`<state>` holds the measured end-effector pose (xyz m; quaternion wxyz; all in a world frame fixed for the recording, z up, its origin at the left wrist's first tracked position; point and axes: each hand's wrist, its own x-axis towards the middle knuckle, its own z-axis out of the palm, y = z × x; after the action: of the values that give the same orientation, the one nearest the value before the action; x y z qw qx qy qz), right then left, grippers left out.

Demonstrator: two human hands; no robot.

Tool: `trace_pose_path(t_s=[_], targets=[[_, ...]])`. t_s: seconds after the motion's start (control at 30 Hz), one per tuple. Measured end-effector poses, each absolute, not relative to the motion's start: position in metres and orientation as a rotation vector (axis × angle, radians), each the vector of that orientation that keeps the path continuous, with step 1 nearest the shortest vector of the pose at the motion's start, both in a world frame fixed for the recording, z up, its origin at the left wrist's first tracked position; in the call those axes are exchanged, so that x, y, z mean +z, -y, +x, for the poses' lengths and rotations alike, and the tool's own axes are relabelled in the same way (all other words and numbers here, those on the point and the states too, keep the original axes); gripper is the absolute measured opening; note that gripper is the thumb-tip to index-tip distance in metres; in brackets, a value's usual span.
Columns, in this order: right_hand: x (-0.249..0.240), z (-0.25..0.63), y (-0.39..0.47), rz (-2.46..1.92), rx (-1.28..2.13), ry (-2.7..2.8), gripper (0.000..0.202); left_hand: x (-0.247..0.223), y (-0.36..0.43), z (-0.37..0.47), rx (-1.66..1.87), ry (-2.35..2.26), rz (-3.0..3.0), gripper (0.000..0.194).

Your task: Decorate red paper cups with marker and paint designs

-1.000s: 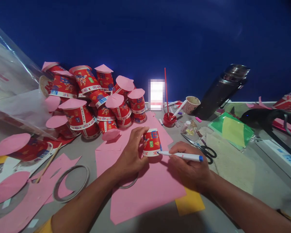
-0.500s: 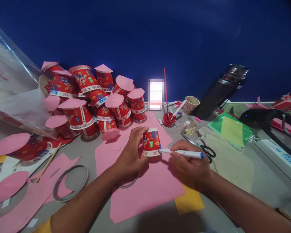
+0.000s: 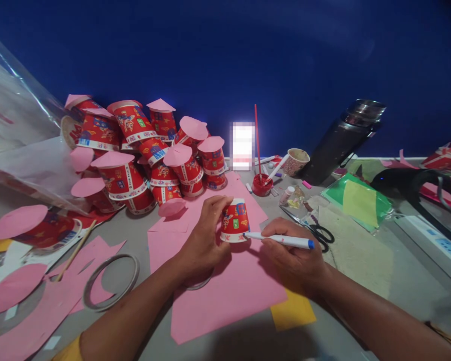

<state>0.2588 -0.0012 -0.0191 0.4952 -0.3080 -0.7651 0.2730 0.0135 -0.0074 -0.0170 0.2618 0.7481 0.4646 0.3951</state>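
A red paper cup [image 3: 235,220] with blue and yellow prints is turned upside down, its white patterned rim facing down. My left hand [image 3: 206,235] grips it from the left side, thumb near the rim and fingers behind. In my right hand [image 3: 295,250] is a white marker pen [image 3: 281,239] with a blue end, pinched between thumb and fingers. The marker's tip meets the cup's rim band on its right part. Beneath both hands lies a pink paper sheet [image 3: 218,316] on the grey table [image 3: 154,336].
Red cups with pink cone tops [image 3: 115,175] are piled at the left. A tape roll [image 3: 110,282] and pink scraps [image 3: 30,326] lie nearer. To the right are scissors [image 3: 315,231], a red paint pot [image 3: 262,186], a black flask [image 3: 334,143] and a power strip [image 3: 436,245].
The marker has shifted slightly left along the cup's rim band, with my right hand following. My left hand and the cup stay nearly in place.
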Motion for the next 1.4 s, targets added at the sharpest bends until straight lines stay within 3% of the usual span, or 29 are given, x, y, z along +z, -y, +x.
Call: trace_pose_path(t_s=[0.3,0.5,0.83,1.4], targets=[[-0.017,0.258,0.0,-0.764,0.663,1.857,0.007,-0.019,0.007,0.013,1.063,-1.25,2.09,0.09],[-0.016,0.258,0.0,-0.736,0.611,1.855,0.01,-0.013,0.009,0.015,1.047,-1.293,2.041,0.079],[-0.018,0.256,0.003,-0.746,0.669,1.872,0.007,-0.016,0.009,0.014,1.042,-1.267,2.05,0.087],[-0.014,0.253,0.003,-0.711,0.636,1.904,0.007,-0.011,0.009,0.017,1.024,-1.272,1.993,0.079]])
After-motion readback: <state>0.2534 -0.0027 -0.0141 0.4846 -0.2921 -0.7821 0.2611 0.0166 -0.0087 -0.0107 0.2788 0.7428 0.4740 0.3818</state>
